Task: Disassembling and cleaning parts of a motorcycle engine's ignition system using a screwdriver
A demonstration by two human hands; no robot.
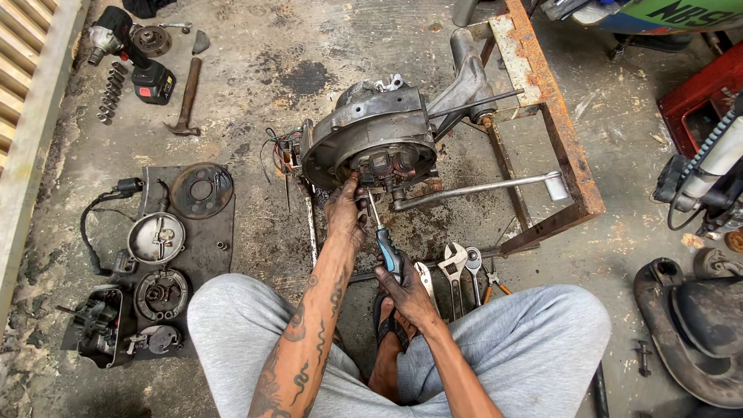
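The engine (375, 139) sits on the rusty stand's (542, 85) left edge. My right hand (404, 290) wraps the screwdriver (385, 240); my left hand (346, 213) pinches near its tip. I judge I should keep the blade square and press firmly.

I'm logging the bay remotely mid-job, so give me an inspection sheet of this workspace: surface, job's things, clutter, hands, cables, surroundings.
Surface: stained, oily concrete floor; dark mat at the person's left.
Job's things: engine propped against a rusty frame; screwdriver with its tip at the engine's open side.
Clutter: removed covers and parts on the mat; hammer, impact driver, row of sockets; wrenches by the right knee.
Hands: left hand against the engine's underside; right hand grips the screwdriver handle.
Cables: loose wires at the engine's left; black lead by the mat.
Surroundings: scooter seat, red stand.
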